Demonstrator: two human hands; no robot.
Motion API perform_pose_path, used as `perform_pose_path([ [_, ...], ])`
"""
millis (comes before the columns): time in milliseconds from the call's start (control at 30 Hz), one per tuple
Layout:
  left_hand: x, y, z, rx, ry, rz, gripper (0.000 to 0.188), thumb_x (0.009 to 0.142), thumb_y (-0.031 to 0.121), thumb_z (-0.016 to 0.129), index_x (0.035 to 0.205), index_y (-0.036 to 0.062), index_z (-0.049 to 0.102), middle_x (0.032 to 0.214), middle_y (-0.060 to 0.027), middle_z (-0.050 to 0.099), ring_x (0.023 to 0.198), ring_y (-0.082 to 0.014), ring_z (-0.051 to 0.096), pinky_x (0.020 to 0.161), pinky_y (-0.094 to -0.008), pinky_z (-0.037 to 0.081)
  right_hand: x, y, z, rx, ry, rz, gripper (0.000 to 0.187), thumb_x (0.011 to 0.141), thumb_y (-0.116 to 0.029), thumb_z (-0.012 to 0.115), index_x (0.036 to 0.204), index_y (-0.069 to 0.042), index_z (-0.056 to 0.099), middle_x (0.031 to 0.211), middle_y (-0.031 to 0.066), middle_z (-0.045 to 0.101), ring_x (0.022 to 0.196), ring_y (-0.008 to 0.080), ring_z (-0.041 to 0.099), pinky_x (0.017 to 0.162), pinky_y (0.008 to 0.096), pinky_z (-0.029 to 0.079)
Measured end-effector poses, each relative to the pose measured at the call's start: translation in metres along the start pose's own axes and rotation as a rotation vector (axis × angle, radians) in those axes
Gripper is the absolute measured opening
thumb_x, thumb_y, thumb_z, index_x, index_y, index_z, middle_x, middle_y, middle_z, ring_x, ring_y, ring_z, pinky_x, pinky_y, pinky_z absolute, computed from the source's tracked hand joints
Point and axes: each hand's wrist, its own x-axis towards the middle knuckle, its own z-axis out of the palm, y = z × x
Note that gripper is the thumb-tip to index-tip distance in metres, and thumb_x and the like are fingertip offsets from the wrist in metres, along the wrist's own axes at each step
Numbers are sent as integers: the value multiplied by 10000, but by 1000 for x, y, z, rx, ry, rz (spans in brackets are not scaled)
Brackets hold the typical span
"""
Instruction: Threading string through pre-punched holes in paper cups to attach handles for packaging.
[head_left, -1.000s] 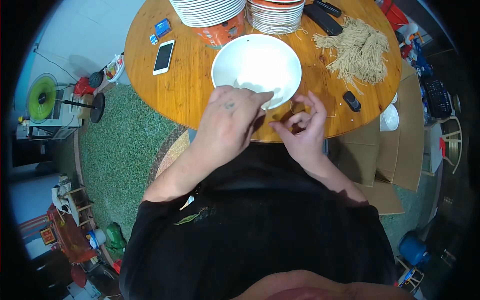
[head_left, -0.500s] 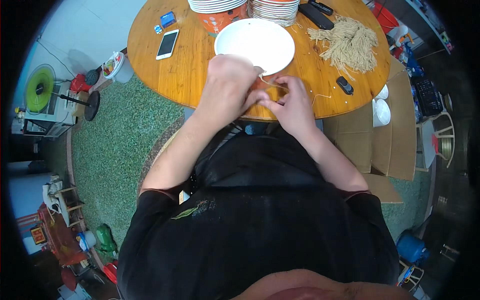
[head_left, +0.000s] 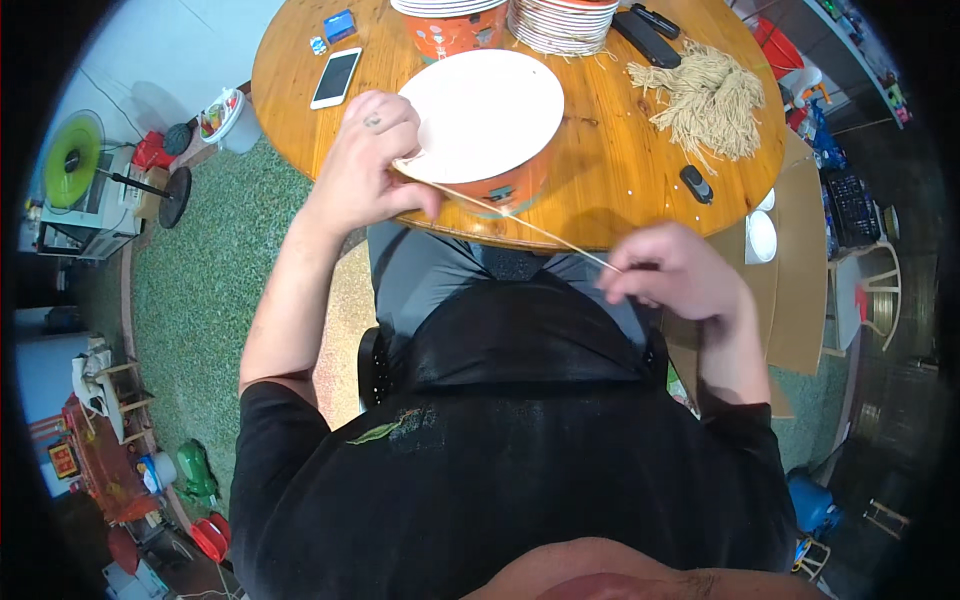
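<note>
A paper bucket (head_left: 485, 110) with a broad white round face and a printed orange side is tilted at the near edge of the table. My left hand (head_left: 372, 160) grips its left rim, fingers curled and thumb low along the side. From the rim beside that hand, a thin beige string (head_left: 520, 222) runs taut down and to the right. Its other end is pinched in my right hand (head_left: 672, 268), which is off the table's near edge, slightly smeared by motion. How the string is fixed at the rim is hidden by my left fingers.
Stacked orange buckets (head_left: 455, 35) and a second nested stack (head_left: 560, 28) stand at the back of the round wooden table (head_left: 300, 85). Around them lie a phone (head_left: 337, 78), a blue box (head_left: 340, 25), a bundle of beige strings (head_left: 710, 100), a black case (head_left: 645, 38) and a small black device (head_left: 696, 184). A cardboard box (head_left: 795, 260) stands right.
My hands, close together before, are now apart. The right hand has pulled down and right, drawing the string taut. My left hand and the bucket have shifted left, and the bucket is tilted more.
</note>
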Motion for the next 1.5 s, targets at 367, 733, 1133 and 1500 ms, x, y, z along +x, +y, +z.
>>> perform_pose_path([
  [367, 9, -55, -11, -180, -46, 97, 720, 853, 766, 672, 769, 77, 477, 956, -105, 536, 981, -366, 587, 902, -470, 451, 16, -26, -40, 360, -210, -772, 102, 930, -30, 748, 905, 38, 820, 736, 99, 774, 630, 216, 734, 535, 288, 499],
  [733, 11, -52, -35, -151, -182, -64, 173, 725, 29, 703, 824, 56, 563, 1143, -139, 660, 1287, -390, 609, 1204, -563, 405, 44, -52, -68, 391, -270, -911, 34, 913, 39, 775, 937, 25, 794, 767, 142, 783, 614, 210, 735, 618, 283, 608],
  [1133, 36, -22, -26, -33, 315, -212, 291, 758, 14, 800, 1020, 39, 676, 1195, -150, 699, 1202, -365, 646, 1073, -488, 502, 120, 12, -20, 552, 437, -710, 161, 1016, -138, 716, 1090, -4, 768, 988, 120, 775, 936, 185, 707, 853, 341, 548],
  [1500, 65, 49, 67, 64, 135, -173, 437, 759, 75, 837, 1179, 66, 717, 1050, -66, 692, 1005, -280, 665, 922, -431, 470, 120, 57, -24, 739, 236, -764, 245, 1005, -190, 757, 1152, 5, 739, 1010, 141, 758, 915, 196, 714, 874, 332, 567],
])
